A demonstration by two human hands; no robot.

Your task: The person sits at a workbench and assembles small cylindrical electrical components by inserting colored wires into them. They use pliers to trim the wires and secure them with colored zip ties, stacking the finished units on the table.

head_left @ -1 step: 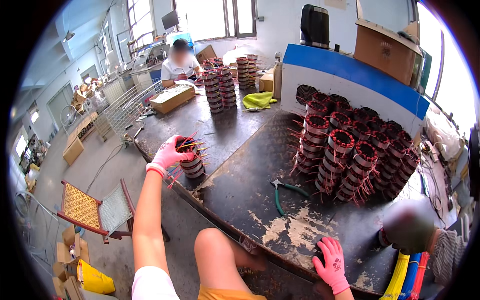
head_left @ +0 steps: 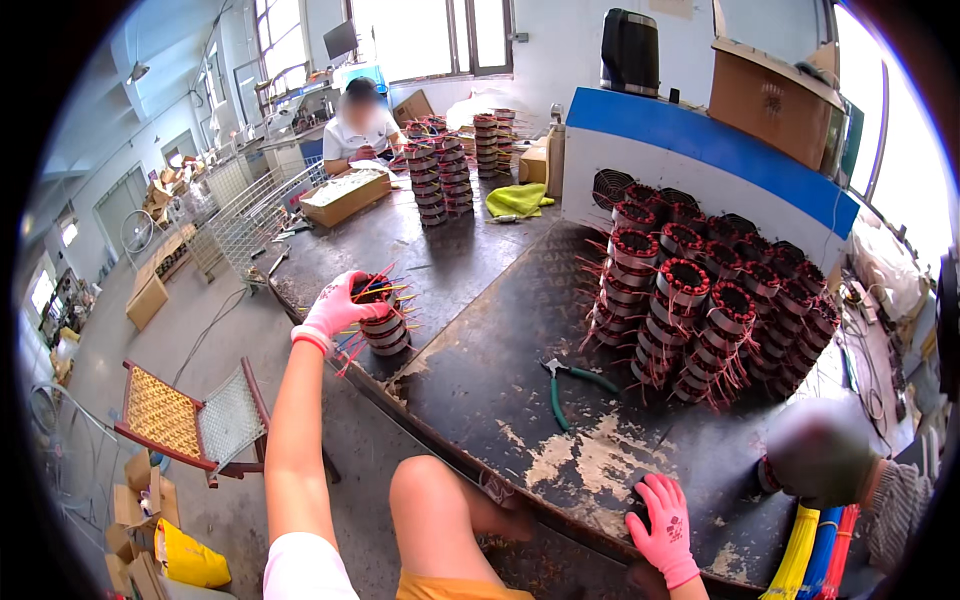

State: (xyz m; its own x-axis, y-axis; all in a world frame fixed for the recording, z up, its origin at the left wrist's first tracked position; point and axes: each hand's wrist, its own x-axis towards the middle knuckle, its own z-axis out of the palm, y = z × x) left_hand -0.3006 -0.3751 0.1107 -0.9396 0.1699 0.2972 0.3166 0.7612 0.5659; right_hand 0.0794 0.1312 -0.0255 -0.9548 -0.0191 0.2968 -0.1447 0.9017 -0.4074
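Note:
My left hand (head_left: 338, 308), in a pink glove, is closed round the top motor stator (head_left: 372, 290) of a short stack (head_left: 388, 338) at the table's left edge. Red, yellow and blue lead wires stick out from that stack. My right hand (head_left: 664, 520), also gloved in pink, lies flat near the table's front edge, fingers stretched out and holding nothing. Green-handled pliers (head_left: 562, 388) lie with handles apart between my hands. Beyond them, tall stacks of wound stators (head_left: 680, 290) with red leads crowd the right side of the table.
More stator stacks (head_left: 440, 180) stand at the far side, near a yellow-green cloth (head_left: 518, 201), an open carton (head_left: 347, 198) and a seated co-worker (head_left: 358, 135). Bundles of yellow, blue and red wires (head_left: 818, 555) lie at lower right, beside another person's sleeve (head_left: 900, 510). A chair (head_left: 195, 420) stands left.

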